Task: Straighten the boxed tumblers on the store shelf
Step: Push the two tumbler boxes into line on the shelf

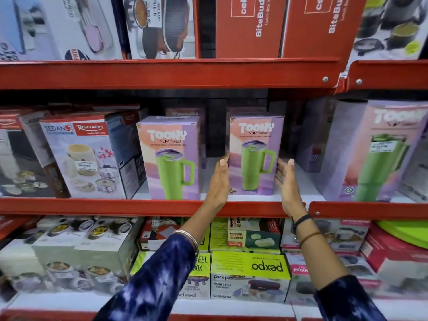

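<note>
At the front edge of the red middle shelf [139, 208], my two hands bracket a boxed Toony tumbler [256, 156] that stands upright, its printed face toward me. My left hand [220, 179] lies flat along the box's left side, fingers straight and unclenched, apparently touching the cardboard, though the contact line is hard to make out. My right hand [287, 181] is spread open just beside the box's right side, palm facing it, with a sliver of space visible between palm and carton; neither hand closes a grip on anything. A second tumbler box [171, 158] stands upright near the shelf's front edge to the left, a clear gap between it and the one I am framing. A third tumbler box [379, 154], larger in view and bearing a price sticker, sits toward the shelf's right end. More purple cartons stand behind, toward the back of the shelf. A Rishabh lunch-carrier box [85, 156] leans at the left. A metal bangle [187, 237] circles my left wrist, and a dark band [301, 220] my right.
</note>
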Available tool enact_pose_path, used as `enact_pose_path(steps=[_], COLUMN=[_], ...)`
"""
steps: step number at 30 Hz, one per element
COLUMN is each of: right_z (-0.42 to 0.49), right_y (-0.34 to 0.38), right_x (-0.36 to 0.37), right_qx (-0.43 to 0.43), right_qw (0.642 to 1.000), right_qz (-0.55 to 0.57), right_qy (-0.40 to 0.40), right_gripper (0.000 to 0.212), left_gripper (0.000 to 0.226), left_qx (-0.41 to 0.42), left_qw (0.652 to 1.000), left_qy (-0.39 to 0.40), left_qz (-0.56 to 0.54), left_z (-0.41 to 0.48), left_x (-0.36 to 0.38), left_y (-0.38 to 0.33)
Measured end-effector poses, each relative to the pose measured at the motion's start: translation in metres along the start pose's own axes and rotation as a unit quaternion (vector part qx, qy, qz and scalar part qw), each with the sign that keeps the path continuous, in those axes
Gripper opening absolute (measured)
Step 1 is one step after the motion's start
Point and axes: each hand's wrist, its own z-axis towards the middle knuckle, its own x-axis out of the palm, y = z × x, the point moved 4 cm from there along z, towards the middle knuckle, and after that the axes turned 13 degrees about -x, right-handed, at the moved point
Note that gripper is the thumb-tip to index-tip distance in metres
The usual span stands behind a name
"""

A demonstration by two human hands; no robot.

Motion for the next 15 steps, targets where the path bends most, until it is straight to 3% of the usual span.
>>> enact_pose_path(steps=[4, 11, 15], right_z=[-0.011, -0.028, -0.037], right_y=[-0.001, 0.006, 0.009], right_x=[-0.006, -0.009, -0.012], right_qx=[0.018, 0.02, 0.022], right_qw=[1.0, 0.999, 0.999], right_qz=[0.011, 0.026, 0.035], right_qy=[0.008, 0.014, 0.009], right_gripper=[0.061, 0.068, 0.069], left_gripper=[0.088, 0.06, 0.07], left_qx=[0.007, 0.016, 0.002], left_qw=[1.0, 1.0, 1.0], left_qy=[-0.005, -0.003, -0.001], left_qz=[0.017, -0.018, -0.021], left_z=[-0.005, -0.028, -0.037], left_x=[-0.006, -0.011, -0.014], left_y=[0.004, 0.003, 0.006])
